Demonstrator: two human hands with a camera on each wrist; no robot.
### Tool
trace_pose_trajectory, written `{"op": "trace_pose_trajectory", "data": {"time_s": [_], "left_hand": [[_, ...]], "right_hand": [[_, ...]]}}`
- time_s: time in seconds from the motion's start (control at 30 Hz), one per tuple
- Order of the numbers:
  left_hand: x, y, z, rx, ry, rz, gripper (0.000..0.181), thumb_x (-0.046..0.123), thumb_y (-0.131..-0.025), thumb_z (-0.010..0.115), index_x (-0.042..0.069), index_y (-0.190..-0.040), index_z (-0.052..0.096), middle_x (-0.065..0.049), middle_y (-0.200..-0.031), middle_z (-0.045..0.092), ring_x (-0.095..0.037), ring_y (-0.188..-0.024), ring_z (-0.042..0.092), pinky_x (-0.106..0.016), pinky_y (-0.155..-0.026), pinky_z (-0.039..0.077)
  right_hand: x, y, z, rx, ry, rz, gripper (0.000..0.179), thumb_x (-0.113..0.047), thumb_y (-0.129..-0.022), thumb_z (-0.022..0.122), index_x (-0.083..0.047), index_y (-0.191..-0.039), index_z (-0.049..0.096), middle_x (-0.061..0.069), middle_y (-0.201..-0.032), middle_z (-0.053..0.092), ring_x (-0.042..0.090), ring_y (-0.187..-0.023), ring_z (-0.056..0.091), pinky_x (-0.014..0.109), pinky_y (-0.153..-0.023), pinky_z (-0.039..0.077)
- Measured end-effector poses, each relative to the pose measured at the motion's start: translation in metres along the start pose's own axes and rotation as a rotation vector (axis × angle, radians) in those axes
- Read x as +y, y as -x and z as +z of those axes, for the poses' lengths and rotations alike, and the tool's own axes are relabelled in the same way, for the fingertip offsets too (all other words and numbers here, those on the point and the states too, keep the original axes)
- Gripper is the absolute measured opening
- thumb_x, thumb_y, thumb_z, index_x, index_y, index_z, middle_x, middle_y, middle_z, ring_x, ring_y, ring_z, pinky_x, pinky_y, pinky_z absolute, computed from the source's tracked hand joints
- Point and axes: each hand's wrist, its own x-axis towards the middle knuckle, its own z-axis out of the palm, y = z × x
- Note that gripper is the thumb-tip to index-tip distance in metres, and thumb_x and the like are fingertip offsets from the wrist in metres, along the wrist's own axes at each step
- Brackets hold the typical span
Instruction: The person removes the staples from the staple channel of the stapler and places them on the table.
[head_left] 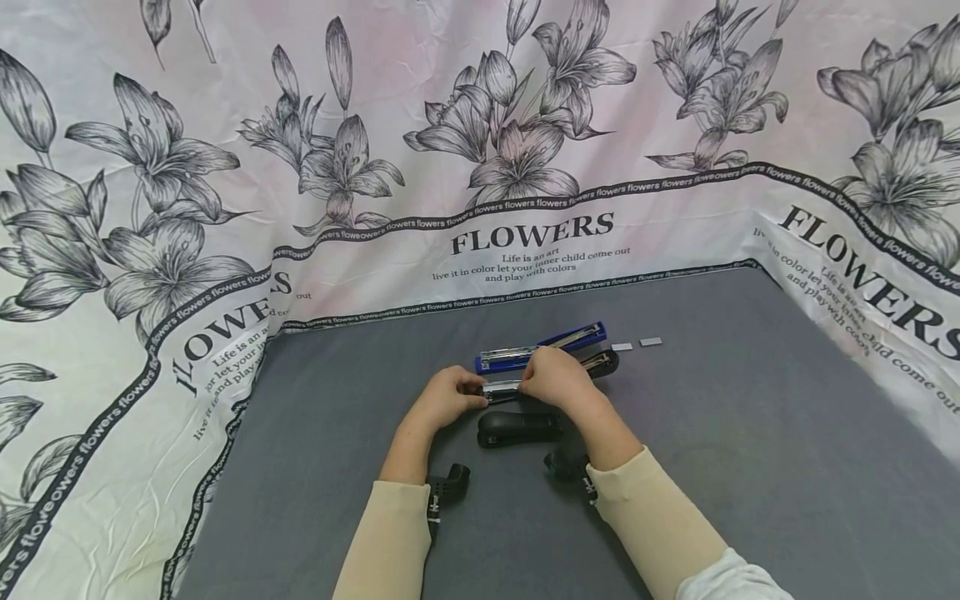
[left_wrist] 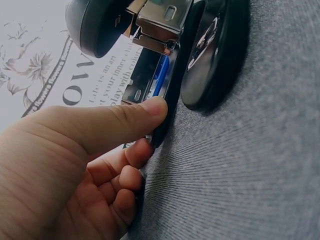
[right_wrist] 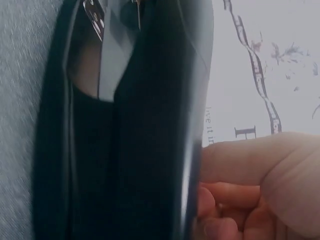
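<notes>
An opened black stapler (head_left: 609,363) lies between my hands, its metal channel (head_left: 500,387) showing. My left hand (head_left: 444,398) pinches its left end between thumb (left_wrist: 150,111) and forefinger. My right hand (head_left: 558,379) has its curled fingertips on the channel farther right and covers the stapler's middle; exactly what they pinch I cannot tell. In the right wrist view a shut black stapler (right_wrist: 155,130) blocks part of the right fingers (right_wrist: 222,227). That same stapler (head_left: 520,428) lies just in front of both hands in the head view.
Close behind the hands lies an opened blue stapler (head_left: 506,358). Two small staple strips, one (head_left: 651,342) farther right than the other (head_left: 622,347), lie beside it. A flower-printed cloth (head_left: 525,242) stands behind the grey tabletop (head_left: 360,358).
</notes>
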Motion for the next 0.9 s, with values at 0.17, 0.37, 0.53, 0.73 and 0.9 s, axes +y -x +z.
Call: {"op": "trace_pose_trajectory", "data": {"time_s": [0.17,0.37,0.53,0.73,0.9], "left_hand": [[0.0006,0.0004,0.0005,-0.002,-0.003,0.000,0.029,0.013,-0.089,0.082,0.007,-0.117,0.078,-0.001,-0.094,0.063,-0.016,-0.083,0.053,-0.035,-0.075,0.047],[0.0005,0.0001,0.0012,0.008,-0.011,0.016,0.029,0.012,-0.088,0.082,0.006,-0.116,0.078,-0.001,-0.091,0.061,-0.016,-0.079,0.052,-0.034,-0.072,0.046],[0.0010,0.0001,0.0007,0.012,-0.007,0.019,0.029,0.011,-0.087,0.082,0.006,-0.116,0.079,-0.001,-0.091,0.061,-0.016,-0.080,0.052,-0.035,-0.073,0.047],[0.0013,0.0008,0.0005,0.007,-0.008,0.016,0.029,0.012,-0.088,0.082,0.006,-0.117,0.078,-0.001,-0.092,0.061,-0.017,-0.081,0.053,-0.035,-0.073,0.047],[0.0003,-0.0002,0.0016,0.011,-0.005,0.014,0.029,0.012,-0.088,0.082,0.006,-0.116,0.078,-0.001,-0.090,0.060,-0.017,-0.080,0.052,-0.035,-0.072,0.046]], "right_hand": [[-0.0037,0.0016,0.0031,0.036,-0.011,0.066,0.011,-0.019,-0.089,0.079,-0.012,-0.082,0.082,-0.002,-0.080,0.072,0.017,-0.070,0.063,0.040,-0.071,0.054],[-0.0036,0.0021,0.0024,0.045,-0.084,0.115,0.015,-0.020,-0.087,0.081,-0.011,-0.075,0.080,-0.002,-0.077,0.071,0.019,-0.070,0.061,0.039,-0.068,0.052],[-0.0030,0.0026,0.0000,0.056,-0.146,0.095,0.015,-0.021,-0.090,0.079,-0.012,-0.077,0.080,-0.002,-0.083,0.072,0.019,-0.073,0.061,0.037,-0.067,0.049],[-0.0032,0.0009,0.0014,0.065,-0.199,0.076,0.011,-0.018,-0.090,0.081,-0.009,-0.088,0.076,0.002,-0.081,0.068,0.017,-0.068,0.061,0.035,-0.064,0.050],[-0.0034,-0.0009,0.0036,0.055,-0.251,0.057,0.017,-0.012,-0.091,0.080,-0.003,-0.104,0.077,0.006,-0.093,0.072,0.015,-0.070,0.067,0.034,-0.065,0.056]]}}
